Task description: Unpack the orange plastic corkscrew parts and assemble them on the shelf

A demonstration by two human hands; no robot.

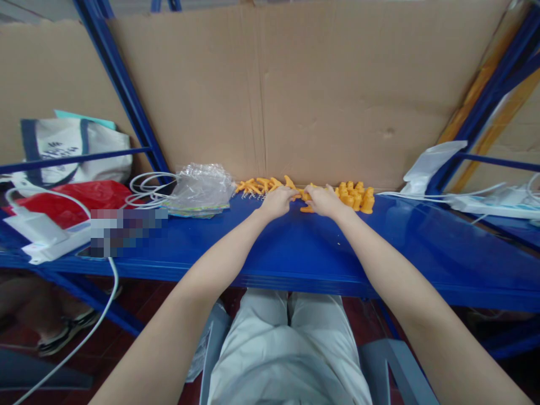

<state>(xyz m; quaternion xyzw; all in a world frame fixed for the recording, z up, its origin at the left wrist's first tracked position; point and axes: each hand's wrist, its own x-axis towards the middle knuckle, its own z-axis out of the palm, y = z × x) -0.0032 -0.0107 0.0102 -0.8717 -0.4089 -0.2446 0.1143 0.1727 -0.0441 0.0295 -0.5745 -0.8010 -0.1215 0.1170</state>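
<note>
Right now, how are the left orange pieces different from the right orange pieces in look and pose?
The left pieces look thin and branching, while the right pieces are thick and blocky. The left pieces seem to lie loosely across each other; the right pieces appear to stand upright, close together. Silvery bits show beside the left pieces, but none can be seen by the right pieces. Both groups are orange and rest on the blue table.

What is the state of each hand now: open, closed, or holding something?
Left hand: at the orange pieces, fingers bent; holding cannot be told.
Right hand: also at them, fingers bent; holding cannot be told.
</note>
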